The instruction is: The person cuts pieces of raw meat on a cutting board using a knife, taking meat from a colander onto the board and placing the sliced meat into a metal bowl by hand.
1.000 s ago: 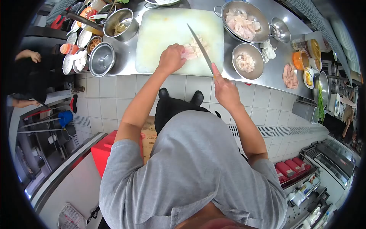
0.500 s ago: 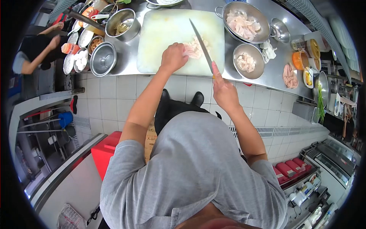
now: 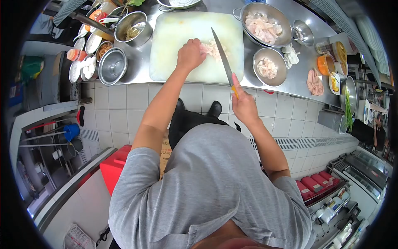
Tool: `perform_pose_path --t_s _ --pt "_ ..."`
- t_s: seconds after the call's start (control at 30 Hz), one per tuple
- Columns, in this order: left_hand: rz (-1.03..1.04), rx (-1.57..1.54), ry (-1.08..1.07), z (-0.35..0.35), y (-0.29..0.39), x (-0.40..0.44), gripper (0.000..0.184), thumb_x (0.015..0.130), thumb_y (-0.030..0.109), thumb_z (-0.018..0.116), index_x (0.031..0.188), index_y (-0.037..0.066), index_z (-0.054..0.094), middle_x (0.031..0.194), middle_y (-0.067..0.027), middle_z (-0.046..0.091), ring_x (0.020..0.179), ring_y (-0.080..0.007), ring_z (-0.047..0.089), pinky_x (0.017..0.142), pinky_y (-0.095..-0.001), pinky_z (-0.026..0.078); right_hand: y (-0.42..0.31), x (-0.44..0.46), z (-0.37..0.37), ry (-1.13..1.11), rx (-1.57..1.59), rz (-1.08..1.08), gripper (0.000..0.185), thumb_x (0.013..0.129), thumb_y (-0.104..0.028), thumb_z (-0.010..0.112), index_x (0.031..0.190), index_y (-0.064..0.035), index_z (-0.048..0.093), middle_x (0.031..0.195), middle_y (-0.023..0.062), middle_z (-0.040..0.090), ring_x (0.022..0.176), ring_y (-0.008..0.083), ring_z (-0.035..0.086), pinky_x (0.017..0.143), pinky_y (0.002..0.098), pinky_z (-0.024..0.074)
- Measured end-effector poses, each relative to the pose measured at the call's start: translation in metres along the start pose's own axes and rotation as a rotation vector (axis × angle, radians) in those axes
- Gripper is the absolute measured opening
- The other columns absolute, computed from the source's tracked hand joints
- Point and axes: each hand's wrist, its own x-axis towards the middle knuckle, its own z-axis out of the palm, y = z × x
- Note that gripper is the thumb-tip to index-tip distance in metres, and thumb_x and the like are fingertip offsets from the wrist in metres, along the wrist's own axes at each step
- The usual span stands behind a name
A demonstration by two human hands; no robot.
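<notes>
My right hand (image 3: 245,107) is wrapped round the yellow handle of a long knife (image 3: 222,54). The blade slants up and left over the cutting board (image 3: 170,37), its tip pointing away from me. Pale pink raw meat (image 3: 213,50), partly cut into small pieces, lies on the board just left of the blade. My left hand (image 3: 190,55) presses curled fingers on the left end of this meat and partly hides it. To the right of the board, a steel bowl (image 3: 278,80) holds small cut pieces of similar meat.
A colander (image 3: 289,38) with larger meat pieces stands at the back right. White crumpled cloth or plastic (image 3: 291,55) and a piece of raw meat (image 3: 315,82) lie farther right. Left are an empty steel bowl (image 3: 112,66), a steel pot (image 3: 141,36) and several small containers.
My left hand has moved slightly away from me along the meat. The knife has shifted a little toward me and right. At far left, the other person's arms have left that spot.
</notes>
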Motion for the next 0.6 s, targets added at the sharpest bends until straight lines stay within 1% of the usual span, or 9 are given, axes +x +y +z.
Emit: perform_pose_path --t_s 0.07,0.17,0.27,0.37,0.47,0.57,0.6 --pt "-0.052 -0.018 -0.021 -0.003 -0.001 0.004 0.053 0.083 0.031 0.083 0.128 0.008 0.065 0.123 -0.0126 0.068 0.112 -0.0329 0.069 0.093 -0.0459 0.057 -0.003 -0.003 -0.003 -0.032 -0.01 -0.012 0.083 0.098 -0.007 0.061 0.17 -0.0267 0.024 0.084 0.0222 0.072 0.076 0.0438 0.07 0.074 0.0555 0.0564" --pt "0.031 -0.097 0.013 -0.007 -0.009 -0.008 0.051 0.084 0.031 0.084 0.125 0.008 0.066 0.125 -0.0122 0.069 0.11 -0.0317 0.07 0.091 -0.0446 0.057 0.02 -0.005 -0.006 -0.142 -0.146 -0.007 0.084 0.098 -0.007 0.061 0.17 -0.0273 0.024 0.082 0.0218 0.072 0.076 0.0434 0.07 0.073 0.0553 0.0566" --pt "0.019 -0.104 0.037 -0.017 -0.016 -0.025 0.045 0.084 0.03 0.084 0.12 0.008 0.068 0.122 -0.0117 0.071 0.104 -0.0318 0.071 0.088 -0.0435 0.057 0.019 -0.002 -0.014 -0.103 -0.161 -0.002 0.085 0.097 -0.006 0.061 0.17 -0.0272 0.024 0.082 0.0217 0.071 0.075 0.043 0.07 0.071 0.0549 0.0566" --pt "0.032 -0.112 0.023 -0.012 -0.027 -0.034 0.036 0.085 0.026 0.084 0.114 0.009 0.071 0.114 -0.0117 0.073 0.099 -0.0315 0.072 0.085 -0.0436 0.057 -0.01 0.008 -0.024 0.007 -0.076 -0.084 0.085 0.096 -0.005 0.061 0.17 -0.0246 0.024 0.085 0.0221 0.071 0.075 0.0429 0.07 0.069 0.0543 0.0568" --pt "0.053 -0.128 0.052 -0.004 -0.033 -0.037 0.028 0.085 0.023 0.083 0.106 0.008 0.072 0.106 -0.012 0.074 0.095 -0.0316 0.072 0.082 -0.0436 0.057 -0.039 0.025 -0.023 0.229 0.066 -0.21 0.085 0.093 -0.001 0.06 0.169 -0.021 0.027 0.087 0.0225 0.071 0.071 0.0424 0.069 0.067 0.0534 0.0568" --pt "0.065 -0.135 0.064 -0.001 -0.035 -0.035 0.025 0.084 0.021 0.082 0.103 0.008 0.072 0.104 -0.0125 0.074 0.095 -0.0314 0.072 0.082 -0.0433 0.057 -0.013 0.036 0.005 -0.01 -0.128 -0.158 0.086 0.089 0.002 0.058 0.168 -0.0182 0.031 0.086 0.0228 0.071 0.069 0.0421 0.069 0.068 0.0525 0.0575" --pt "0.066 -0.144 0.062 -0.002 -0.034 -0.036 0.025 0.084 0.021 0.082 0.103 0.007 0.072 0.104 -0.0136 0.074 0.095 -0.033 0.072 0.083 -0.0448 0.058 -0.01 0.037 0.006 -0.073 -0.173 -0.127 0.086 0.089 0.003 0.058 0.168 -0.0178 0.032 0.085 0.0228 0.071 0.068 0.0417 0.069 0.067 0.0525 0.0573"
